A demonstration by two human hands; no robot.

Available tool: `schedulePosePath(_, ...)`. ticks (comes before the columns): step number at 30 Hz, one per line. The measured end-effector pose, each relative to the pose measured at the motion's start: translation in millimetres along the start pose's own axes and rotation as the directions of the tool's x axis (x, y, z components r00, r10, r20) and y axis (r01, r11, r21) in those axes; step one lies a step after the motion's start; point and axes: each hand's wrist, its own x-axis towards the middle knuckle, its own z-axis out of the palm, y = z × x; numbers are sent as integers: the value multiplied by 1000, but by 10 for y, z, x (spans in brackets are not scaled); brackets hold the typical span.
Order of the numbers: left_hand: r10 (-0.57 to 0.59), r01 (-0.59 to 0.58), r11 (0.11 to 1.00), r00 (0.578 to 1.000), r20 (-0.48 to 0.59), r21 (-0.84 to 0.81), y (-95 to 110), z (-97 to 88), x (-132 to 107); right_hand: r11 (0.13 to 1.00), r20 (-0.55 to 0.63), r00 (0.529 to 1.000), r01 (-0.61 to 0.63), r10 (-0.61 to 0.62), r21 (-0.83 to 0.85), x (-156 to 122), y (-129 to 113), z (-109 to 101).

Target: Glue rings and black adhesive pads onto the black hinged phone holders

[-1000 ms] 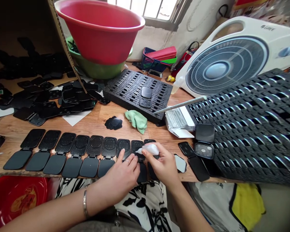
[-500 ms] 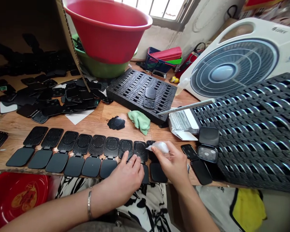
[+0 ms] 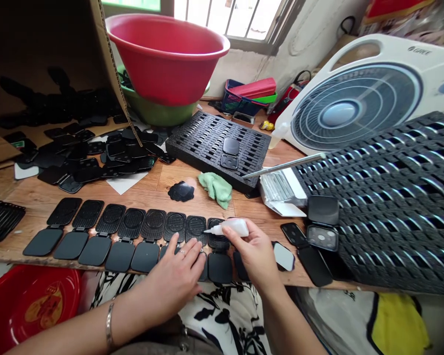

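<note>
A row of opened black compact cases runs along the front of the table, the patterned halves behind and the smooth halves in front. My left hand lies over the smooth halves near the middle of the row, fingers stretched out and holding nothing. In my right hand is a small white squeeze bottle, lying nearly level. Its thin nozzle points left, close over the edges of two neighbouring patterned halves. Part of the row is hidden under both hands. Just right of my right hand lies a pale mirror-like plate.
Loose black pieces spill from a cardboard box. Behind the row are a green cloth, a black slotted foam block and stacked basins. A larger slotted block and a fan stand right.
Both hands have moved left along the row, the bottle's nozzle by about one case. The pale plate beside my right hand now shows. The view has shifted slightly.
</note>
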Motion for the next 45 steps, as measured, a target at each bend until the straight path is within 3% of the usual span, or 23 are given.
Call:
schedulePosePath(8,-14,14,1000,1000,-19,7,-99,84,-81,966,99,991,111,-90,-234,-36,19,103)
schedulePosePath(15,24,-22,999,999,-41,36,-108,70,-65,834,88,968,249,-237,-492,28,-86,115)
schedulePosePath(19,43,-41,997,999,-23,64,-112,43,-55,793,94,952,296,-292,-532,189,-100,230)
schedulePosePath(26,55,-52,996,998,-40,72,-121,72,-57,774,240,920,392,-311,-497,233,-156,461)
schedulePosePath(34,51,-48,997,997,-53,62,-129,137,-83,847,294,938,302,-183,-437,-60,-182,300)
schedulePosePath(39,62,-58,996,996,-58,66,-131,176,-60,879,124,978,204,-167,-432,-58,-118,114)
schedulePosePath(42,45,-43,998,998,-34,49,-109,128,-52,971,-5,997,78,-81,-224,16,-58,69)
schedulePosePath(45,33,-33,999,999,-4,9,-109,28,-121,998,-39,998,-39,41,58,66,-39,129)
